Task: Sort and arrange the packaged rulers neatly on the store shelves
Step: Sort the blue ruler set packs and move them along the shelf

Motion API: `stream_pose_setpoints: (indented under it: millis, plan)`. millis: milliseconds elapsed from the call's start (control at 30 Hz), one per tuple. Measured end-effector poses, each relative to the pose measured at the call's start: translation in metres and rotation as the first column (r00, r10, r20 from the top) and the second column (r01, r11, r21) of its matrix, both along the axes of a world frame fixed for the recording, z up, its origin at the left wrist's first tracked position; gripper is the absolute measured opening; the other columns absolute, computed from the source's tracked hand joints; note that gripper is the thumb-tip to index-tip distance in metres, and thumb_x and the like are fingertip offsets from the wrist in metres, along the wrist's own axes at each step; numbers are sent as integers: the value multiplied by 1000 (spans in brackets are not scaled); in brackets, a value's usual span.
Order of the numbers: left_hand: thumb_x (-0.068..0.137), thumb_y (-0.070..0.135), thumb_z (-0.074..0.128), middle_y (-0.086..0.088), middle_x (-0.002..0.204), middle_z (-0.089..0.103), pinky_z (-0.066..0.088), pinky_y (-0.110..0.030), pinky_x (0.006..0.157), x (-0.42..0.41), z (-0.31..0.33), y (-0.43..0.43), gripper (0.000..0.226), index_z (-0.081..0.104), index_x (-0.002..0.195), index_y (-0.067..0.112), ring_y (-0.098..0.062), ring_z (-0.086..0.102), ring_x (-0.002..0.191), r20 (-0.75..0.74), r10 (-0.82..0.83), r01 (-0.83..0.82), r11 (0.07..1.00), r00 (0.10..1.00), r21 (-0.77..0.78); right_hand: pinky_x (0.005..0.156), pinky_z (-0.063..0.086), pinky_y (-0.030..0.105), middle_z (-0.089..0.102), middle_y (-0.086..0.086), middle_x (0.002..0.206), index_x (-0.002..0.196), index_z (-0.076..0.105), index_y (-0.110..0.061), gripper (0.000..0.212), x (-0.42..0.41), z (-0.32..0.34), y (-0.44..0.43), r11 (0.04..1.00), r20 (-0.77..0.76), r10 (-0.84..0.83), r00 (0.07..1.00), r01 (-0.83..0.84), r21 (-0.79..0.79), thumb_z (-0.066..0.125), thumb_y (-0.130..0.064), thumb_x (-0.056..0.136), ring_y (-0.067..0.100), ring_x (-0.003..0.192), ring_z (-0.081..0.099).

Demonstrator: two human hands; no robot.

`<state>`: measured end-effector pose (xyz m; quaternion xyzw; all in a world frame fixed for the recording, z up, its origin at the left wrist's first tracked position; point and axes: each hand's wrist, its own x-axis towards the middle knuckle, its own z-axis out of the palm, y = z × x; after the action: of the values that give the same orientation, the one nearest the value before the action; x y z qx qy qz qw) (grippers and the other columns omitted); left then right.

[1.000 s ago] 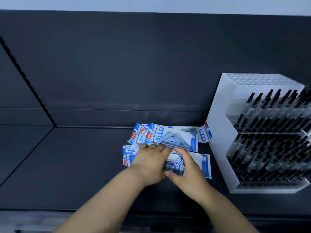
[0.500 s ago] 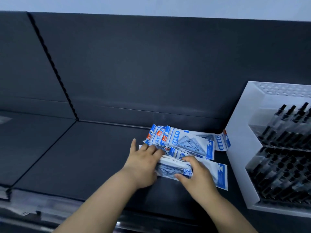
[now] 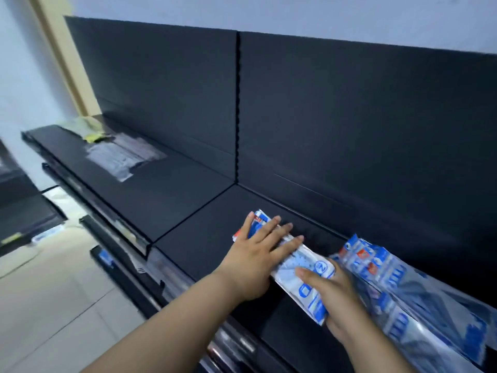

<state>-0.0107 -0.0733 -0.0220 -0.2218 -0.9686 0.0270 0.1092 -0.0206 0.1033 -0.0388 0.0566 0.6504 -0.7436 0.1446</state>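
Black store shelf (image 3: pixel 204 232), 2 bare hands on a bundle of packaged rulers (image 3: pixel 298 267) lying on it, near the front edge. Packs are blue and white with clear plastic; only readable mark is a circled "2" on the top pack, plus small red tags at the far end — other print too blurred to read.

Left hand (image 3: pixel 258 254) lies flat on the far half of the bundle, fingers (image 3: pixel 282 230) spread and pressing down on the packaging, thumb out to the left. Right hand (image 3: pixel 330 289) is at the near end of the bundle, thumb on top, the other fingers wrapped under and around the edge — gripping the packs.

Just right of the hands a second heap of ruler packs (image 3: pixel 398 286), same blue and white print with red tags, is fanned out loosely and overlapping; it is cut off by the right and bottom frame edges, and motion blur hides detail.

Farther left on the adjoining shelf section, a flat pile of clear packets (image 3: pixel 121 157) and something yellow-green (image 3: pixel 92 134) behind it — both too blurred to identify. Lower shelves (image 3: pixel 102 238) show at left over a pale tiled floor (image 3: pixel 53 305), with blurred price-strip labels, unreadable. Dark back panel (image 3: pixel 349 130) behind the shelf.
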Motion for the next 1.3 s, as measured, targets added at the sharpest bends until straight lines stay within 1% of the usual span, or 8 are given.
stream_pose_setpoints:
  millis: [233, 333, 433, 533, 667, 967, 1167, 1300]
  plan:
    - [89, 16, 45, 7, 159, -8, 0, -57, 115, -47, 17, -135, 81, -6, 150, 32, -28, -10, 146, 8, 267, -265, 961, 964, -77, 73, 58, 36, 71, 20, 100, 112, 64, -3, 30, -69, 16, -159, 968, 138, 169, 976, -138, -209, 63, 4, 82, 29, 82, 71]
    - [86, 13, 44, -2, 157, 21, 21, -63, 107, -78, 24, -183, 74, 13, 150, 33, -37, 20, 143, 11, 246, -243, 963, 969, -118, 79, 56, 42, 72, 17, 99, 113, 62, -7, 34, -108, 20, -210, 966, 160, 162, 974, -123, -229, 68, 1, 80, 31, 88, 71]
    - [79, 23, 48, -8, 125, 59, 45, -59, 89, -112, 19, -221, 59, 39, 137, 32, -35, 58, 113, -39, 249, -252, 957, 968, -141, 79, 56, 42, 73, 16, 98, 113, 62, -8, 35, -142, 17, -247, 972, 180, 139, 974, -100, -214, 70, -2, 79, 31, 89, 71]
    - [80, 19, 43, -5, 110, 62, 49, -53, 85, -140, 12, -243, 54, 44, 133, 32, -30, 60, 102, -61, 249, -255, 958, 966, -129, 77, 57, 43, 73, 15, 96, 111, 64, -9, 34, -166, 11, -270, 978, 216, 110, 970, -67, -195, 72, -5, 79, 31, 87, 71]
    - [62, 15, 78, 1, 119, 64, 54, -49, 80, -155, -7, -257, 73, 45, 126, 20, -29, 63, 105, -52, 227, -231, 967, 973, -109, 63, 56, 33, 73, 14, 92, 107, 64, -7, 28, -182, 6, -278, 984, 258, 87, 962, -42, -174, 72, -6, 80, 26, 74, 70]
    - [48, 15, 89, -4, 122, 65, 57, -45, 74, -171, -1, -277, 75, 64, 119, 19, -31, 66, 103, -90, 211, -219, 971, 973, -100, 82, 55, 38, 72, 16, 103, 109, 68, -5, 25, -203, 12, -286, 971, 259, 187, 947, -138, -196, 67, -8, 83, 30, 95, 69]
    - [44, 19, 88, -4, 112, 68, 55, -39, 58, -199, -3, -317, 82, 60, 121, 21, -29, 68, 92, -54, 87, -96, 977, 995, -192, 62, 54, 28, 68, 19, 107, 112, 60, -4, 35, -219, 5, -315, 994, 203, 62, 977, -42, -102, 72, -5, 79, 25, 82, 69]
    - [86, 13, 58, -9, 147, 32, 49, -45, 82, -218, -15, -336, 73, 20, 149, 17, -34, 43, 125, 123, 23, 13, 959, 992, -283, 76, 46, 18, 50, 10, 122, 124, 49, -13, 54, -228, -2, -337, 906, -85, -140, 987, 162, 391, 75, -8, 77, 17, 97, 54]
